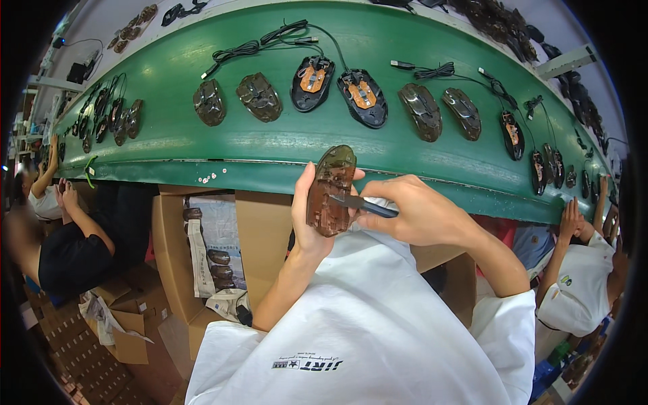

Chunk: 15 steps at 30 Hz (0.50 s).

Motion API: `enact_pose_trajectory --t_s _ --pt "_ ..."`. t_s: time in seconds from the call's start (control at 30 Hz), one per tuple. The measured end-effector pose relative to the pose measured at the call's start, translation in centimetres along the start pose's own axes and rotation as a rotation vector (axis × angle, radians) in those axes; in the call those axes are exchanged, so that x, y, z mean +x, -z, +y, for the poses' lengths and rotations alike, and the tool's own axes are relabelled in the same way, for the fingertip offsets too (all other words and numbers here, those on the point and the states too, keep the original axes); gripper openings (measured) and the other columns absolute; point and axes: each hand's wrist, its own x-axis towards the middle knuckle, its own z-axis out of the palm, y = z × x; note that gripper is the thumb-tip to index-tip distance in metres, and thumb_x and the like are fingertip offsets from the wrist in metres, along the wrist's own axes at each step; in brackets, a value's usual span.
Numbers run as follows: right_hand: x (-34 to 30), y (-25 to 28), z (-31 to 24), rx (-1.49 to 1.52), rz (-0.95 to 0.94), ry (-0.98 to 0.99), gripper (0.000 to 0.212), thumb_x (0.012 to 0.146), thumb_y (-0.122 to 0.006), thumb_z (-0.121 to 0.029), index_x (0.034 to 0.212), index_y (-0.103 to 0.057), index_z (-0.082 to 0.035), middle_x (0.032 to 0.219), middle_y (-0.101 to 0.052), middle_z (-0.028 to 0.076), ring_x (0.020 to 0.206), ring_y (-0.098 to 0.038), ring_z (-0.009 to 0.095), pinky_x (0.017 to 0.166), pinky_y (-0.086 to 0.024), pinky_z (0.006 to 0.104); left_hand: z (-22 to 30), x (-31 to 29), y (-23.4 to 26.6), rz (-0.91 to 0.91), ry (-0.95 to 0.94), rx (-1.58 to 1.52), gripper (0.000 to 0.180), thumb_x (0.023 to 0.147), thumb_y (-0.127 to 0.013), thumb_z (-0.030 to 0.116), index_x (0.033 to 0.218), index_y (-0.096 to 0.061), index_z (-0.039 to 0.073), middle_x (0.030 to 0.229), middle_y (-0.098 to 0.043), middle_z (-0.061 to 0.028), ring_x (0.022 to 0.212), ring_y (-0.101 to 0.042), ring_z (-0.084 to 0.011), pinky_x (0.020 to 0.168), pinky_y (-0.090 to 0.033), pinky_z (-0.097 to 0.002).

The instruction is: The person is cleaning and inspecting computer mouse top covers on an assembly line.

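Note:
My left hand (312,231) is wrapped around a translucent brown mouse top shell (332,181), held upright with its inner side facing me. My right hand (422,208) grips a small dark-handled hand tool (375,207) with a grey metal head. Its tip rests against the lower middle of the shell; whether it is a cutter or a blade I cannot tell. Beyond my hands, two open mouse bases (314,79) with orange-brown boards and black cables lie on the green belt. Brown top shells (259,98) lie to their left, and more shells (420,111) to their right.
The green conveyor belt (270,152) crosses in front of me, with small white bits (212,177) near its front edge. An open cardboard box (172,250) containing shells and newspaper stands at my left. Co-workers (74,233) sit on the left and others (577,277) on the right.

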Motion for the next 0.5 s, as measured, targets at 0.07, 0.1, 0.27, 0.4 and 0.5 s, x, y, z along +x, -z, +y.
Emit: enact_pose_trajectory --t_s 0.07,0.1,0.27,0.4,0.5 --pt "-0.6 -1.1 0.5 -0.219 0.172 0.087 0.025 0.076 -0.073 -0.011 0.098 -0.065 -0.005 0.079 -0.06 0.01 0.062 -0.054 0.024 0.057 -0.043 0.0355 0.7 -0.5 -1.1 0.092 0.047 -0.026 0.067 0.098 -0.036 0.056 0.115 -0.064 -0.002 0.07 -0.062 -0.0016 0.054 -0.049 -0.0079 0.049 -0.035 -0.0207" --pt "-0.8 -1.4 0.6 -0.329 0.258 0.131 0.025 0.076 -0.074 -0.013 0.098 -0.065 -0.006 0.081 -0.06 0.01 0.065 -0.054 0.024 0.059 -0.044 0.0351 0.8 -0.6 -1.3 0.138 0.07 -0.039 0.068 0.098 -0.036 0.057 0.115 -0.064 -0.002 0.071 -0.062 -0.0018 0.054 -0.05 -0.0079 0.049 -0.036 -0.0206" --pt "-0.7 -2.0 -0.6 -0.687 0.427 0.254 0.022 0.071 -0.066 -0.006 0.093 -0.064 -0.002 0.086 -0.064 0.015 0.068 -0.054 0.024 0.06 -0.043 0.0355 0.5 -0.6 0.1 -0.024 0.001 0.017 0.068 0.098 -0.035 0.056 0.117 -0.064 -0.002 0.075 -0.064 -0.0034 0.06 -0.054 -0.0082 0.051 -0.038 -0.0205" --pt "-0.4 -1.9 -0.8 -0.749 0.378 0.232 0.029 0.072 -0.073 -0.011 0.099 -0.064 -0.006 0.088 -0.059 0.009 0.073 -0.052 0.022 0.063 -0.042 0.0334 0.8 -0.8 -0.1 0.011 -0.022 0.047 0.066 0.099 -0.036 0.055 0.119 -0.064 -0.001 0.085 -0.067 -0.0053 0.063 -0.056 -0.0081 0.052 -0.041 -0.0205" --pt "-0.3 -1.9 -0.9 -0.761 0.357 0.236 0.031 0.072 -0.075 -0.012 0.1 -0.064 -0.007 0.089 -0.056 0.008 0.074 -0.052 0.022 0.064 -0.042 0.0328 0.8 -0.9 -0.3 0.034 -0.031 0.042 0.065 0.099 -0.036 0.054 0.12 -0.064 -0.001 0.091 -0.069 -0.0062 0.066 -0.058 -0.008 0.053 -0.042 -0.0204"
